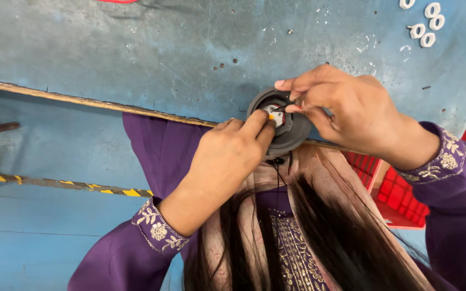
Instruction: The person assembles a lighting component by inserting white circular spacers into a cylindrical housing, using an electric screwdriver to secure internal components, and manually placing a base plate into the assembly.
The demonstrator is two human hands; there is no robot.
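At the frame's centre, the left hand (233, 153) grips a round dark part (282, 123) at the blue table (136, 59) edge — the right hand (346, 110) pinches, seemingly, a thin wire inside it.

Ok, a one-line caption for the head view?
Both hands, left hand and right hand, work on a round dark part at the blue table edge.

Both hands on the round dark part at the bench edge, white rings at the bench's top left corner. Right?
Not quite. The head view shows the white rings at the top right of the bench, not the left. Both the left hand and right hand are on the round dark part at the bench edge.
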